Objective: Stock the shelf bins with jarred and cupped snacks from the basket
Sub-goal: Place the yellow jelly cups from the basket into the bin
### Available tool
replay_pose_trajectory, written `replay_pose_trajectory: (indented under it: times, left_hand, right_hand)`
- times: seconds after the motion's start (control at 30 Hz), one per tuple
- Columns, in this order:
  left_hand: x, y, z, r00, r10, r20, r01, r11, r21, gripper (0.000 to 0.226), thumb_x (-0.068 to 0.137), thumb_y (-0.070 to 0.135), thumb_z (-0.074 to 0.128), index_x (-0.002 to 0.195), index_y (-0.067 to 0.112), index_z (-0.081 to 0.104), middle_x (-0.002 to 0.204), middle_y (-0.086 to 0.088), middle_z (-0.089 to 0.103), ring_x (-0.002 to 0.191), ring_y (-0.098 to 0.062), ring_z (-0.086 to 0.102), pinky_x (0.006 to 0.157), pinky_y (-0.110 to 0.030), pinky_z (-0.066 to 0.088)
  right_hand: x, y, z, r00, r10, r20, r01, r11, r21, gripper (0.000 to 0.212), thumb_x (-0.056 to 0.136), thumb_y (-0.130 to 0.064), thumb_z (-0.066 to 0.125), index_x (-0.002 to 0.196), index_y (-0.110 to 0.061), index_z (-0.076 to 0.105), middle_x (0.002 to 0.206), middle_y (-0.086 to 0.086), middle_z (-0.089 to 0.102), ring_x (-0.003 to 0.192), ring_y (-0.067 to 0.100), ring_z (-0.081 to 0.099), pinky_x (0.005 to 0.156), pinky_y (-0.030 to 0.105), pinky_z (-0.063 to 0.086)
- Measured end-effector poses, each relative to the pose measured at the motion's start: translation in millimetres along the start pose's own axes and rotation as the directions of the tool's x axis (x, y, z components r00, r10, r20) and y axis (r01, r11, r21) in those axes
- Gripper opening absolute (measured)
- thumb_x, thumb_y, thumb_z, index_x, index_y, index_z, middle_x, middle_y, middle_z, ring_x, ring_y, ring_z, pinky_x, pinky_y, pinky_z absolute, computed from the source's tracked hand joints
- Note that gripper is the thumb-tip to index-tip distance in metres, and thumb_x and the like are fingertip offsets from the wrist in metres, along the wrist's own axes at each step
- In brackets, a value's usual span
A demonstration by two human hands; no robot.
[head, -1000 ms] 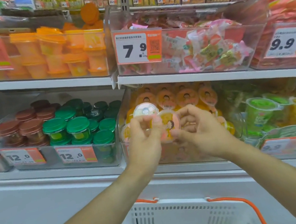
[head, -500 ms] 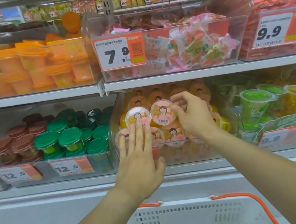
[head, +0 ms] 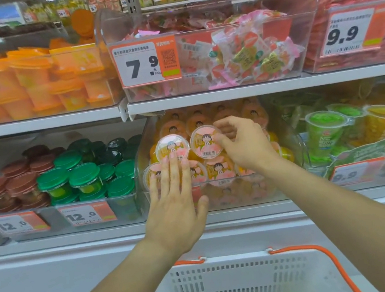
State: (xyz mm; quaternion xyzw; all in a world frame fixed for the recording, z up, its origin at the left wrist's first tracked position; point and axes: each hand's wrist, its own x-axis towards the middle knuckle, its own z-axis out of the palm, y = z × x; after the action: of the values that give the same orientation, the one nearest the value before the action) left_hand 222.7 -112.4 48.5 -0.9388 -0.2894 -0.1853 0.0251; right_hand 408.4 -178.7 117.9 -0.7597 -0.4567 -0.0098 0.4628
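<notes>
1. Shelf (head: 41, 123), two levels, lined with clear bins; lower level holds the jelly cup bin (head: 222, 198) in the middle.
2. White basket (head: 234, 288) with orange handles, low centre, below the arms.
3. Green-lid jars (head: 85, 179) and brown-lid jars (head: 19, 183) in the bin to the left.
4. Left hand (head: 174, 206): fingers straight, tips pressing the left cartoon-lid cup (head: 172, 147), top of the stack.
5. Right hand (head: 247, 146): fingers curled, pinching the edge of the right cartoon-lid cup (head: 206, 141), touching the left one.
</notes>
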Motion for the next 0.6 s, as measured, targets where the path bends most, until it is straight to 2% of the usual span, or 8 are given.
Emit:
replay_pose_trajectory:
  times: [0.1,0.17,0.3,0.37,0.43,0.5,0.6]
  left_hand:
    - [2.3,0.6,2.9,1.0,-0.013,0.01,0.013,1.0,0.003,0.082,0.09,0.061,-0.001,0.157,0.015,-0.015,0.162,-0.008,-0.027,0.148,-0.023,-0.031,0.123,-0.048,-0.009]
    - [2.9,-0.6,3.8,1.0,-0.01,0.006,0.01,1.0,0.019,0.081,0.092,0.061,0.001,0.157,0.015,-0.014,0.162,-0.008,-0.026,0.148,-0.024,-0.029,0.123,-0.05,-0.006]
    - [3.0,-6.2,7.3,1.0,0.007,-0.018,-0.006,0.999,0.033,0.076,0.098,0.058,0.012,0.159,0.016,-0.007,0.164,-0.008,-0.019,0.151,-0.025,-0.023,0.123,-0.053,0.0]
    - [3.2,-8.4,9.1,1.0,0.013,-0.015,-0.012,0.999,0.04,0.075,0.098,0.058,0.014,0.159,0.017,-0.006,0.165,-0.007,-0.017,0.151,-0.025,-0.021,0.123,-0.054,0.002]
    - [3.3,-9.1,10.1,1.0,0.016,-0.01,-0.015,0.999,0.043,0.075,0.098,0.058,0.013,0.158,0.019,-0.007,0.165,-0.007,-0.016,0.151,-0.025,-0.02,0.123,-0.054,0.003]
    - [3.4,-8.5,9.7,1.0,0.011,-0.004,-0.011,0.999,0.034,0.074,0.097,0.058,0.01,0.157,0.02,-0.011,0.165,-0.006,-0.019,0.151,-0.025,-0.022,0.123,-0.053,0.001]
    - [2.8,-5.4,6.3,1.0,-0.002,0.006,0.001,1.0,0.013,0.075,0.095,0.057,0.006,0.158,0.019,-0.011,0.164,-0.005,-0.022,0.15,-0.024,-0.025,0.124,-0.052,-0.002]
  right_hand:
    - [-4.2,-0.1,2.0,0.997,0.021,0.077,-0.013,0.995,-0.099,0.032,0.096,-0.026,0.063,0.128,-0.024,0.06,0.108,-0.004,0.07,0.099,0.016,0.064,0.091,0.034,0.054]
    - [-6.1,-1.8,1.8,0.997,0.023,0.068,-0.018,0.997,-0.079,0.029,0.096,-0.024,0.064,0.125,-0.026,0.062,0.103,-0.006,0.069,0.097,0.016,0.064,0.09,0.039,0.055]
    - [-6.2,-4.1,0.4,0.996,0.048,0.07,-0.045,0.998,-0.038,0.02,0.095,-0.022,0.064,0.115,-0.023,0.067,0.094,-0.009,0.068,0.086,0.012,0.064,0.083,0.036,0.058]
    - [-6.8,-4.7,0.9,0.997,0.05,0.054,-0.047,0.997,-0.054,0.017,0.095,-0.024,0.065,0.112,-0.022,0.066,0.092,-0.011,0.066,0.081,0.006,0.062,0.075,0.024,0.054]
    - [-8.6,-5.1,1.4,0.997,0.075,0.017,-0.074,0.997,-0.03,0.013,0.094,-0.027,0.067,0.105,-0.022,0.064,0.09,-0.013,0.064,0.075,0.001,0.06,0.061,0.01,0.045]
    - [-9.8,-4.9,2.2,0.994,0.107,-0.017,-0.107,0.994,0.007,0.01,0.093,-0.028,0.068,0.099,-0.024,0.061,0.088,-0.011,0.065,0.071,0.0,0.061,0.051,0.007,0.042]
    - [-11.1,-6.1,2.6,0.99,0.14,-0.019,-0.139,0.99,0.023,0.01,0.094,-0.028,0.066,0.097,-0.024,0.058,0.086,-0.007,0.066,0.071,0.001,0.062,0.047,0.007,0.04]
